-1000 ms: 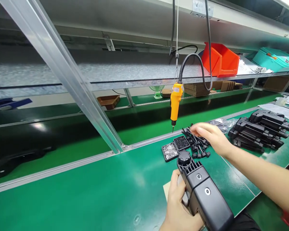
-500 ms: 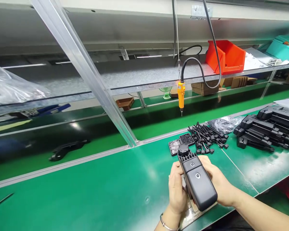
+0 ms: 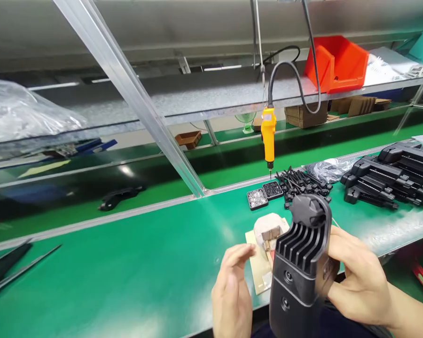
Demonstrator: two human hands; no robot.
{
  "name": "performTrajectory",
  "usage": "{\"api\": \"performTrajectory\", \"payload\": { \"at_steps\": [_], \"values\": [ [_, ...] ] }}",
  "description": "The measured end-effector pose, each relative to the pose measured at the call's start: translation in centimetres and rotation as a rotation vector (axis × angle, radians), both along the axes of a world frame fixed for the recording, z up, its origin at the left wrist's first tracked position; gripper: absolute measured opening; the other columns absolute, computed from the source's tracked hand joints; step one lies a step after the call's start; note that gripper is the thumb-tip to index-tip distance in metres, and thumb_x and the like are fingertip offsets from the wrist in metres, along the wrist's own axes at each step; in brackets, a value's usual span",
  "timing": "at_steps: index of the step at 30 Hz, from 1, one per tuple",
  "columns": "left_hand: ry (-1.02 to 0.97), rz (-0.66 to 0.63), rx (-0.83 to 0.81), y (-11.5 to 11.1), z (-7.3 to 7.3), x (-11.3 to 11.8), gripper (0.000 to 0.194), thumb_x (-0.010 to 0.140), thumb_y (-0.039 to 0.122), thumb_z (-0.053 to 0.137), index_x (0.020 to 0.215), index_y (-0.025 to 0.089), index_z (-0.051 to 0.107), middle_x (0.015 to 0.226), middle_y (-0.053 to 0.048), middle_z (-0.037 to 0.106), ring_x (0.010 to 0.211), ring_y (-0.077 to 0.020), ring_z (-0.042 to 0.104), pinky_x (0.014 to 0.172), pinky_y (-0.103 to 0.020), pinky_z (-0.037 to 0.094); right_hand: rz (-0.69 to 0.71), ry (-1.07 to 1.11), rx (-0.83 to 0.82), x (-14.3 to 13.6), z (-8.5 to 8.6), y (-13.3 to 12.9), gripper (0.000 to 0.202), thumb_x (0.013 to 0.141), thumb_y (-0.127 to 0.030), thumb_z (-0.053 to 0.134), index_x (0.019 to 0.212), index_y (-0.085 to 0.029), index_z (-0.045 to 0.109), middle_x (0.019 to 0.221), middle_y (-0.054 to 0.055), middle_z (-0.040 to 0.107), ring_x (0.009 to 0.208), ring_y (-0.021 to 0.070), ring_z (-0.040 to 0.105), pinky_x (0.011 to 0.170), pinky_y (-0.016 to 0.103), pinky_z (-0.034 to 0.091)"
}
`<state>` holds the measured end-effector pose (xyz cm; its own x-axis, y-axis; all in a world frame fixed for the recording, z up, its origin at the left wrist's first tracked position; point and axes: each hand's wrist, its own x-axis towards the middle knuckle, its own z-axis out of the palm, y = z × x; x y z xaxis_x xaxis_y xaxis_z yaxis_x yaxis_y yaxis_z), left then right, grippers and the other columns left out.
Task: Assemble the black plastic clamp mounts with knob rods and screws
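Note:
My right hand grips a black plastic housing by its right side. The housing is tilted up toward me, with a round lobed knob at its top, curved ribs below it and two screw heads on its face. To its left my left hand stands open, fingers apart from the housing. Behind them a pale fixture with a white block lies on the bench, partly hidden by the housing. Above the bench hangs a yellow electric screwdriver, bit pointing down.
Small trays of silver screws and black screws sit beside a heap of black knobbed stems. Several black assemblies are stacked at right. A metal post slants across the left. An orange bin stands on the shelf.
The housing has come up off the fixture toward me and tilted upright in my right hand. My left hand has let go and moved left. The view has shifted slightly.

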<state>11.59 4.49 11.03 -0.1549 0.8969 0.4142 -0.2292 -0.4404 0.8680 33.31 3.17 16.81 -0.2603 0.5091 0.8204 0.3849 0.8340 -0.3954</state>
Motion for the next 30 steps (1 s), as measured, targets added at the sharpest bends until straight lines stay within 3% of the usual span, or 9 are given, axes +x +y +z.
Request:
{"api": "performTrajectory", "payload": {
  "at_steps": [2,5,7,10,13,15,20,24,30],
  "values": [
    [0.002,-0.247,-0.065,-2.6,1.4,0.0,0.06,0.08,0.057,0.076,0.13,0.026,0.066,0.124,-0.009,0.07,0.112,-0.0267,0.068,0.095,-0.031,0.058,-0.094,-0.073,0.049,-0.2,-1.7,-1.0,0.033,0.084,0.002,0.056,0.113,-0.012,0.058,0.101,0.009,0.07,0.1,0.0177,0.063,0.082,0.029,0.053],
    [0.104,-0.445,-0.253,-4.9,3.0,1.2,0.084,0.067,0.034,0.092,0.141,0.027,0.052,0.131,-0.011,0.067,0.118,-0.0302,0.066,0.098,-0.035,0.058,-0.138,-0.224,0.055,-1.0,-3.4,-2.4,0.029,0.085,0.0,0.051,0.11,-0.01,0.061,0.102,0.009,0.071,0.099,0.0196,0.062,0.08,0.032,0.052],
    [0.124,-0.382,-0.35,-5.4,2.9,2.3,0.064,0.073,0.02,0.086,0.128,0.027,0.055,0.116,-0.007,0.074,0.103,-0.0238,0.073,0.091,-0.032,0.061,-0.108,-0.311,0.047,-1.5,-3.7,-3.2,0.029,0.087,0.001,0.046,0.108,-0.009,0.062,0.101,0.008,0.072,0.093,0.0191,0.063,0.077,0.032,0.052],
    [0.09,-0.21,-0.363,-5.7,1.1,2.9,0.044,0.077,0.023,0.083,0.114,0.023,0.058,0.104,-0.004,0.076,0.092,-0.0195,0.075,0.086,-0.029,0.062,-0.033,-0.38,-0.054,-1.2,-3.1,-3.9,0.023,0.095,-0.008,0.049,0.114,-0.009,0.062,0.108,0.01,0.07,0.1,0.0212,0.062,0.087,0.037,0.053],
    [0.104,-0.125,-0.313,-5.9,-0.5,1.6,0.046,0.078,0.025,0.083,0.117,0.021,0.059,0.11,-0.007,0.076,0.098,-0.0221,0.074,0.09,-0.03,0.06,0.009,-0.364,-0.199,0.5,-2.6,-4.0,0.022,0.101,-0.024,0.056,0.12,-0.014,0.06,0.118,0.011,0.065,0.113,0.0236,0.057,0.097,0.042,0.05],
    [0.132,-0.121,-0.262,-6.1,-0.8,0.5,0.05,0.077,0.029,0.084,0.12,0.019,0.058,0.11,-0.009,0.075,0.099,-0.0239,0.074,0.09,-0.031,0.06,0.016,-0.304,-0.268,1.7,-3.0,-3.9,0.02,0.101,-0.023,0.056,0.12,-0.017,0.06,0.114,0.01,0.065,0.111,0.0203,0.059,0.094,0.036,0.053],
    [0.322,-0.205,-0.066,-6.9,-0.3,-0.9,0.066,0.075,0.031,0.085,0.13,0.024,0.049,0.099,-0.007,0.073,0.082,-0.0232,0.074,0.074,-0.03,0.061,0.114,-0.182,-0.512,3.7,-5.9,-4.2,0.024,0.097,-0.035,0.066,0.119,-0.028,0.064,0.11,0.004,0.07,0.103,0.0163,0.068,0.083,0.02,0.061],
    [0.478,-0.203,0.126,-7.1,-0.3,-0.3,0.085,0.072,0.036,0.086,0.141,0.023,0.038,0.103,-0.011,0.073,0.084,-0.0255,0.076,0.078,-0.032,0.062,0.186,-0.056,-0.698,4.8,-8.0,-4.8,0.028,0.085,-0.046,0.078,0.107,-0.031,0.069,0.098,0.0,0.074,0.094,0.0197,0.073,0.079,0.021,0.065],
    [0.523,-0.137,0.159,-6.7,-0.3,0.9,0.06,0.07,0.042,0.082,0.117,0.018,0.056,0.093,-0.007,0.078,0.081,-0.0227,0.078,0.077,-0.025,0.064,-0.007,-0.172,-0.667,6.4,-9.6,-5.9,0.032,0.086,-0.052,0.075,0.101,-0.024,0.074,0.1,0.006,0.076,0.089,0.0233,0.076,0.075,0.02,0.064]
  ]
}}
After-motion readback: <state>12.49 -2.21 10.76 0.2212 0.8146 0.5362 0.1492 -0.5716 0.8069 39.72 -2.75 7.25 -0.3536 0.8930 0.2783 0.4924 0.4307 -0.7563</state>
